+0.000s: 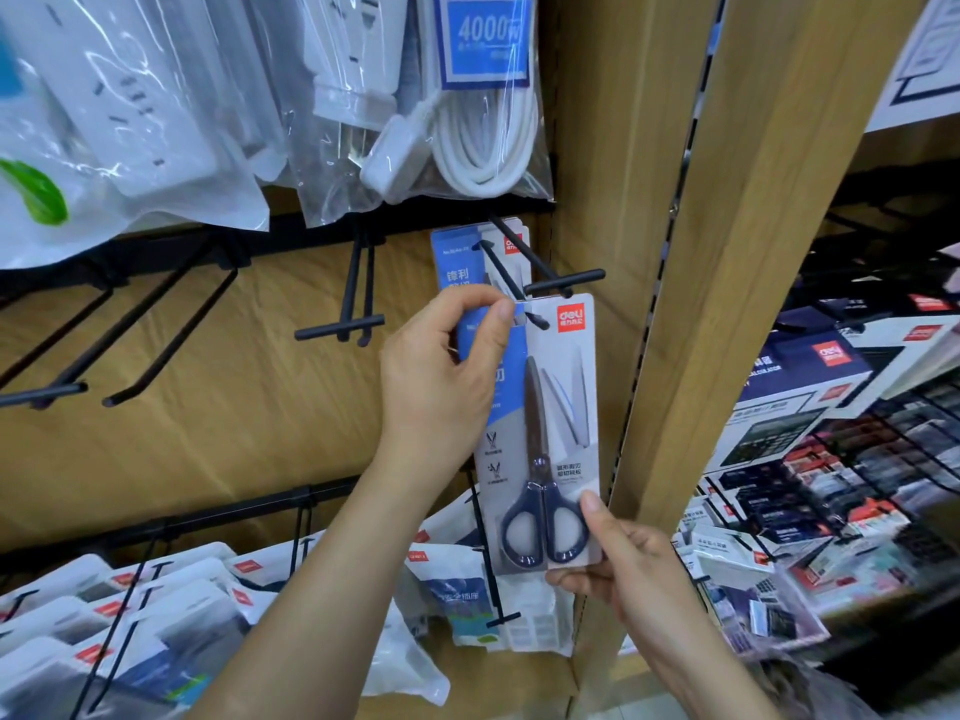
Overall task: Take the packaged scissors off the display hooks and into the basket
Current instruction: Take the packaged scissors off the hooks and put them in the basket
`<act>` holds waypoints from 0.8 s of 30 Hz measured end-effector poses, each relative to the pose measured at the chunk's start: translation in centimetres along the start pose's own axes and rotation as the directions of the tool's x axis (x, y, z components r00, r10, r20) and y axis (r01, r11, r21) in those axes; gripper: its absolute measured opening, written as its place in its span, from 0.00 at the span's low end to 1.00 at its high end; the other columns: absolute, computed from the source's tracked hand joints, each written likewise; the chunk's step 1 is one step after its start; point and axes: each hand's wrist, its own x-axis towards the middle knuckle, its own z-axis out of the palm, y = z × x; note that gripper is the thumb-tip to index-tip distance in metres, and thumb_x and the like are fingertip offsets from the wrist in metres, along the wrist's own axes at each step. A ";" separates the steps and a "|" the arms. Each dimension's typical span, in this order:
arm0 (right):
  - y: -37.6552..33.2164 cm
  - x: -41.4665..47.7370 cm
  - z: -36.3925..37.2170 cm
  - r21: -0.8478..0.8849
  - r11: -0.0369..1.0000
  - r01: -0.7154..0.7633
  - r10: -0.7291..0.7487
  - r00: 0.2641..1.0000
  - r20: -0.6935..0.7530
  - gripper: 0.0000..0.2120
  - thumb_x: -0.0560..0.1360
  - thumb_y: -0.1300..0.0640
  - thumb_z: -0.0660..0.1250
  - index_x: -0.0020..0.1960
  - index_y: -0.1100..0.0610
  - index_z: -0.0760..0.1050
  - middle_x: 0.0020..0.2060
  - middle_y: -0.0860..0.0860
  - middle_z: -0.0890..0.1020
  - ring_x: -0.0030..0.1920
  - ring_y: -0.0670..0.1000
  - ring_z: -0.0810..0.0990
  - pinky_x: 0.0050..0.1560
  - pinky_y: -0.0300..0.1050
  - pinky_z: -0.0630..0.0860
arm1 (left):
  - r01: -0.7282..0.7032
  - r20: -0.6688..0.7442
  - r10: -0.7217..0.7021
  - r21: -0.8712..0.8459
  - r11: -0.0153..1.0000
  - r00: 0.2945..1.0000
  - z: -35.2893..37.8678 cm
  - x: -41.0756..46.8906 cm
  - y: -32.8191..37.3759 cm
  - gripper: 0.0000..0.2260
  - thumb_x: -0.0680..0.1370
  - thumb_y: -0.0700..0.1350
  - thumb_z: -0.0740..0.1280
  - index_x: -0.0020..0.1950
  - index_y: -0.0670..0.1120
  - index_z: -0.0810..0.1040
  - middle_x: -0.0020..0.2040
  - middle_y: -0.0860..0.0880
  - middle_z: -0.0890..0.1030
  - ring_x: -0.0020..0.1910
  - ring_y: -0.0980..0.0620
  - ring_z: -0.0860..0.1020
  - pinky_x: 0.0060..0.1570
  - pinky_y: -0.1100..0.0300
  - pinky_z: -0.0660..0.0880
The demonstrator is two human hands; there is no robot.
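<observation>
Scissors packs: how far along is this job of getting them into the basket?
Done: nothing provable; no basket is in view. In hand: left hand pinches the front scissors pack at its top, right hand holds its bottom, at the hook tip. Left: at least another pack hangs behind.

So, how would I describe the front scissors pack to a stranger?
Left of the wooden post, find the black hook. The front pack is at its tip, left hand pinching its top, right hand its bottom corner. Unlike the pack behind, its blue-handled scissors show fully.
</observation>
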 end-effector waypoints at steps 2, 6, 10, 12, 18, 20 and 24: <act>-0.1 0.2 0.3 0.027 0.999 -0.023 0.024 1.000 -0.020 0.21 0.75 0.45 0.64 0.38 0.60 0.86 0.36 0.57 0.87 0.39 0.56 0.86 0.48 0.46 0.82 | 0.056 0.029 -0.056 -0.002 0.998 0.998 0.2 0.2 0.0 0.11 0.80 0.46 0.68 0.42 0.61 0.74 0.39 0.50 0.81 0.38 0.44 0.79 0.37 0.44 0.77; 0.5 1.0 0.3 0.142 0.988 -0.067 0.082 0.992 -0.098 0.18 0.79 0.51 0.64 0.50 0.66 0.83 0.42 0.64 0.86 0.39 0.58 0.84 0.49 0.50 0.82 | 0.137 0.171 -0.122 -0.082 0.987 0.978 -0.5 -0.3 0.0 0.13 0.82 0.41 0.64 0.51 0.61 0.72 0.45 0.52 0.82 0.44 0.45 0.80 0.44 0.46 0.78; 0.9 1.7 0.3 0.183 0.983 -0.012 0.045 0.983 -0.179 0.10 0.80 0.60 0.64 0.50 0.64 0.82 0.41 0.62 0.86 0.37 0.54 0.84 0.42 0.42 0.83 | 0.269 0.224 -0.261 -0.006 0.963 0.939 -0.8 -0.7 -2.5 0.14 0.81 0.41 0.66 0.59 0.57 0.68 0.41 0.51 0.84 0.41 0.49 0.82 0.43 0.56 0.79; 0.6 2.1 0.9 0.161 0.987 0.020 0.011 0.981 -0.191 0.09 0.80 0.63 0.63 0.48 0.62 0.82 0.40 0.61 0.86 0.37 0.52 0.83 0.43 0.41 0.83 | 0.329 0.188 -0.328 0.031 0.944 0.926 -0.6 -0.4 -4.0 0.09 0.80 0.43 0.68 0.54 0.55 0.71 0.37 0.51 0.83 0.36 0.54 0.82 0.38 0.56 0.79; 0.0 4.5 2.8 0.237 0.971 0.044 0.001 0.982 -0.187 0.16 0.79 0.73 0.59 0.59 0.60 0.78 0.46 0.57 0.86 0.49 0.53 0.85 0.47 0.38 0.81 | 0.376 0.040 -0.381 0.096 0.922 0.924 0.4 2.0 -7.2 0.08 0.77 0.44 0.72 0.42 0.52 0.75 0.34 0.47 0.82 0.36 0.44 0.82 0.41 0.43 0.81; -0.4 5.2 3.0 0.240 0.970 0.036 0.008 0.984 -0.176 0.19 0.78 0.72 0.61 0.63 0.56 0.75 0.48 0.57 0.86 0.54 0.53 0.84 0.55 0.43 0.79 | 0.346 0.015 -0.353 0.173 0.922 0.935 0.7 2.9 -7.6 0.09 0.77 0.45 0.71 0.40 0.53 0.74 0.34 0.48 0.82 0.35 0.44 0.82 0.41 0.44 0.81; -0.4 6.1 2.8 0.079 0.997 -0.016 0.027 0.991 -0.135 0.25 0.78 0.67 0.66 0.69 0.46 0.70 0.56 0.51 0.84 0.60 0.49 0.81 0.67 0.51 0.74 | 0.356 -0.001 -0.366 0.230 0.906 0.931 1.4 4.4 -8.8 0.06 0.79 0.46 0.70 0.43 0.49 0.76 0.34 0.47 0.81 0.36 0.44 0.81 0.40 0.47 0.81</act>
